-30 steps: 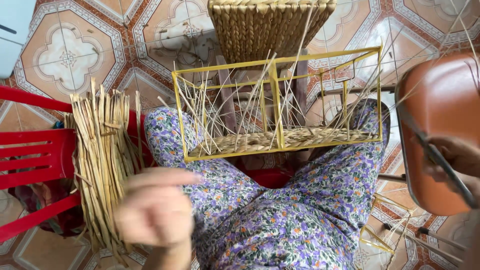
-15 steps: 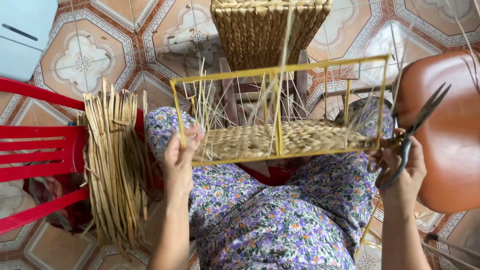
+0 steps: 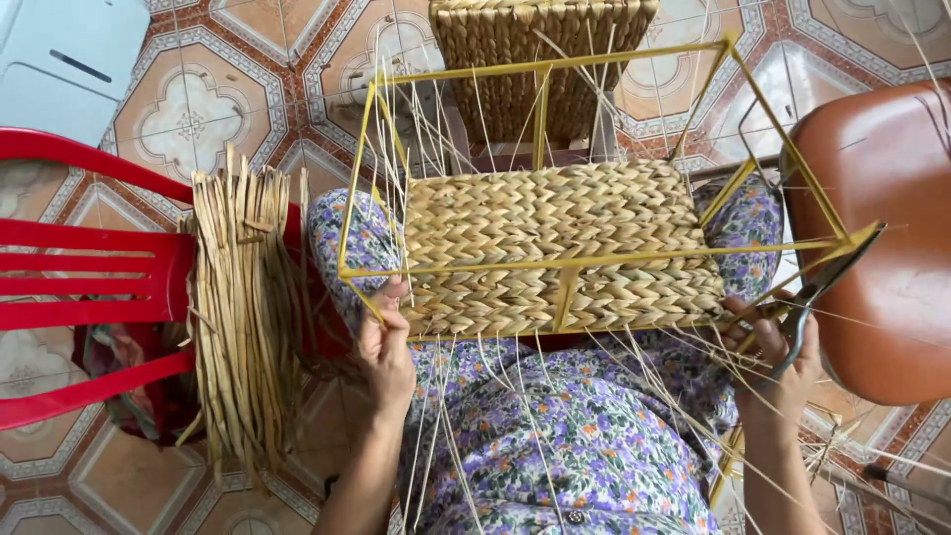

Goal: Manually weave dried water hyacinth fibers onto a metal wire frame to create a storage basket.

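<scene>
A yellow wire basket frame (image 3: 594, 260) with a woven straw bottom (image 3: 555, 248) rests tilted on my lap in purple flowered cloth. My left hand (image 3: 384, 347) grips the frame's near left corner. My right hand (image 3: 788, 352) holds dark scissors (image 3: 827, 282) and also touches the frame's near right corner. Thin loose straw ends stick out from the weave over my knees.
A bundle of dried straw strands (image 3: 248, 317) lies on a red plastic chair (image 3: 89, 287) at my left. A brown seat (image 3: 882, 238) stands at the right. A finished woven basket (image 3: 540, 59) sits ahead on the patterned tile floor. A pale blue box (image 3: 69, 69) is top left.
The frame has tipped toward me, showing its woven bottom. My left hand came up from my lap to the frame's left corner; my right hand with scissors reached the right corner.
</scene>
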